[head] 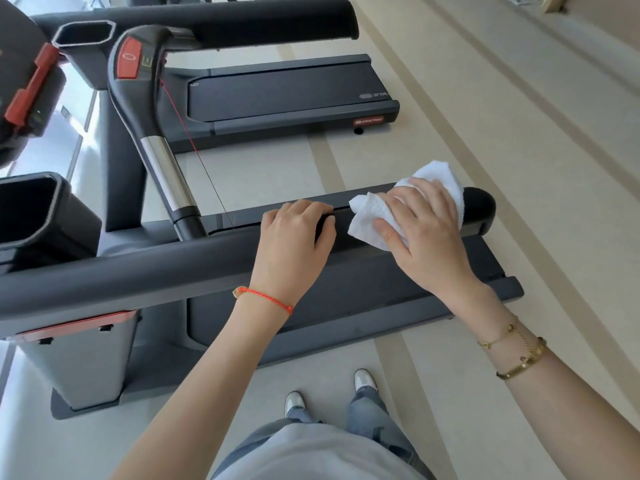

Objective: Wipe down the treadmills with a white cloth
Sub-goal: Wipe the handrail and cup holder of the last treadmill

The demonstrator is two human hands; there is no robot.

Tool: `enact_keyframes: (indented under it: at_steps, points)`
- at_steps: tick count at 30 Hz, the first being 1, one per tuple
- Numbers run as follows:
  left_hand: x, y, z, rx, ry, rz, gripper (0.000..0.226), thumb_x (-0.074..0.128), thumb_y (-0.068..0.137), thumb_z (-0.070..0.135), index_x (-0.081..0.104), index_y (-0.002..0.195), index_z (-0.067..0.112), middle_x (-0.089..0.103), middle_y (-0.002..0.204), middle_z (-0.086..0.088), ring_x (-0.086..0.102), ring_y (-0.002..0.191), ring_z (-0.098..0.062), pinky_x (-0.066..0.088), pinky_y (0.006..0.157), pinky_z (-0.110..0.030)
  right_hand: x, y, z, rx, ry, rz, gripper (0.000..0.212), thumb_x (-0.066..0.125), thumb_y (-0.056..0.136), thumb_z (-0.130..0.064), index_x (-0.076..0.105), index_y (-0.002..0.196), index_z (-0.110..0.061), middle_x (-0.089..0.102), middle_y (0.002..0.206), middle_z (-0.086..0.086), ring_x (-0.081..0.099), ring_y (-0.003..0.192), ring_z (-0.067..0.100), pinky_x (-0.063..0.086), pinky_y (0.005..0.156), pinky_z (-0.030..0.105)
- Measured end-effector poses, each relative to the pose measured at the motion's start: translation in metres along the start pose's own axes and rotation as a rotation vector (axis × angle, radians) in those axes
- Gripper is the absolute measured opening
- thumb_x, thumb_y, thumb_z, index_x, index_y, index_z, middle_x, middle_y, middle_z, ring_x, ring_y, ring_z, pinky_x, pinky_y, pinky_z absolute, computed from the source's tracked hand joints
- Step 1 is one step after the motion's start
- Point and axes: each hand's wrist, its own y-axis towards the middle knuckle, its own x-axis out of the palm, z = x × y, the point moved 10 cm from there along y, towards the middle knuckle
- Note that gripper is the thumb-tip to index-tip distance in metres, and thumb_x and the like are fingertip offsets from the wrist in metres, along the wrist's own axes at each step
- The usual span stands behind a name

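A dark grey treadmill handrail [173,268] runs across the middle of the view from left to right. My right hand [422,233] presses a crumpled white cloth [369,216] flat onto the rail near its rounded right end [479,202]. My left hand [294,237] curls over the top of the same rail, a short way left of the cloth, fingers wrapped on it. Below the rail lies this treadmill's deck [363,299]. A second treadmill [287,95] stands beyond, with its belt in view.
The console of the near treadmill has cup holders [31,209] at left and a red safety clip [31,88]. A thin red cord [187,136] hangs from the far machine's red stop button [129,62]. Pale striped floor [485,116] spreads to the right. My shoes [329,389] stand beside the deck.
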Motion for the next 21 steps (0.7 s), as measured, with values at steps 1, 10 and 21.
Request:
enact_keyframes:
  at_steps: [1,10,21]
  points:
    - [0.005,0.002,0.005,-0.001,0.002,-0.001,0.025,0.049,0.099,0.021,0.069,0.112,0.016,0.07,0.106,0.003,0.061,0.096,-0.02,0.035,0.095,-0.034,-0.001,0.0,0.004,-0.01,0.002,0.003,0.04,0.039,0.103,-0.04,0.061,0.123,-0.014,0.062,0.117,0.004,0.047,0.123,0.033,0.029,0.112,0.051]
    - [0.041,0.024,0.046,-0.068,0.03,0.017,0.026,0.046,0.099,0.018,0.07,0.11,0.017,0.072,0.099,0.004,0.063,0.087,-0.02,0.042,0.091,-0.038,-0.004,0.0,0.045,-0.163,0.013,-0.063,0.041,0.038,0.102,-0.045,0.059,0.129,-0.023,0.061,0.118,-0.002,0.052,0.116,0.028,0.032,0.109,0.046]
    - [0.069,0.041,0.084,-0.143,0.004,0.094,0.024,0.05,0.099,0.016,0.07,0.111,0.012,0.071,0.091,0.0,0.065,0.081,-0.023,0.047,0.09,-0.042,0.008,0.005,0.145,0.036,0.384,-0.293,0.039,0.034,0.101,-0.048,0.058,0.117,-0.022,0.057,0.104,-0.006,0.05,0.095,0.019,0.044,0.081,0.034]
